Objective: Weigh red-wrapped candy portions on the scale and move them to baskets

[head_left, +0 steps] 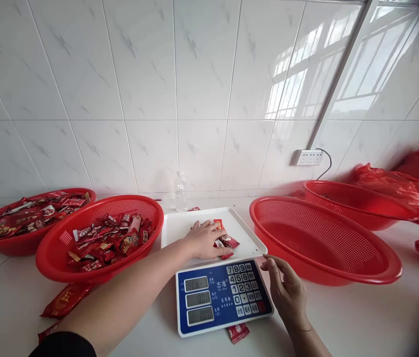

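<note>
My left hand [205, 239] lies palm down in the white tray [174, 228] of a weighing scale, fingers stretched out. Several small red wrapped snack packets [228, 241] lie beside and partly beneath its fingers; whatever is under the palm is hidden. At the tray's near right corner is my right hand [287, 290], loosely bent with thumb and forefinger apart and nothing seen in it. The scale's blue keypad panel [224, 297] faces me, with three small displays on its left. Another red packet [238, 332] sticks out from under the panel's front edge.
Left of the scale stands a red mesh basket [51, 255] of packets, with a second filled basket [83, 194] beyond it. To the right are two more red baskets [391, 267], [410, 217]. A clear bottle [181, 191] stands behind the tray, and red bags [398, 186] lie far right.
</note>
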`<state>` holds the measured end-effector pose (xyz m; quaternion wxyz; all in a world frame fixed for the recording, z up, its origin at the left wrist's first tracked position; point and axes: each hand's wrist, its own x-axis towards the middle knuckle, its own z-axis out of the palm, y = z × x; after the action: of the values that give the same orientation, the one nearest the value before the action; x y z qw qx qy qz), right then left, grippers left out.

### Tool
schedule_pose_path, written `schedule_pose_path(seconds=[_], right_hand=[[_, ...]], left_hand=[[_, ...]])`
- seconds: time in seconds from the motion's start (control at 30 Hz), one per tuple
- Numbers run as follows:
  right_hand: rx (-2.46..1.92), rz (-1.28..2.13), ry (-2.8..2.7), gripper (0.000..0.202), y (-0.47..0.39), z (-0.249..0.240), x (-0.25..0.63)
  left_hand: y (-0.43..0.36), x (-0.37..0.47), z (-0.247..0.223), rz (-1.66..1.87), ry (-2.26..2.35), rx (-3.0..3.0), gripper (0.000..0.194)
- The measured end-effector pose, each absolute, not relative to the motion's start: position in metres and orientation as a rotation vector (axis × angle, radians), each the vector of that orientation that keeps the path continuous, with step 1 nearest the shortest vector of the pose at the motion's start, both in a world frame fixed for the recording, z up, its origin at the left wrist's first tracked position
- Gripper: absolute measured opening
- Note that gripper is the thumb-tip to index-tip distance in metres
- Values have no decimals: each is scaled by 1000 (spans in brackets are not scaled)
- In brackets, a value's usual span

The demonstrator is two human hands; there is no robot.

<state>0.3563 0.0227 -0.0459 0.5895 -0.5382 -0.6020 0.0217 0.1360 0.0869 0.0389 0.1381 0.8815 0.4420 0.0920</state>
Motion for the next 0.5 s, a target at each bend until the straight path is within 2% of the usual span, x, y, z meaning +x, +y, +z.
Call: schedule_pose_path(seconds=[0.1,0.23,0.33,0.5], right_hand=[[-1250,53,-1410,49,23,-47,357],[-1250,63,-1426,48,23,-48,357],[-1251,80,-1432,47,22,-48,357],[-1304,117,-1403,49,19,-48,358]], left_hand=[[87,135,38,394,1270,2564,47],[82,111,46,621,1382,2481,45],[80,72,57,736,1589,2352,34],[70,-8,57,607,1929,2023,17]])
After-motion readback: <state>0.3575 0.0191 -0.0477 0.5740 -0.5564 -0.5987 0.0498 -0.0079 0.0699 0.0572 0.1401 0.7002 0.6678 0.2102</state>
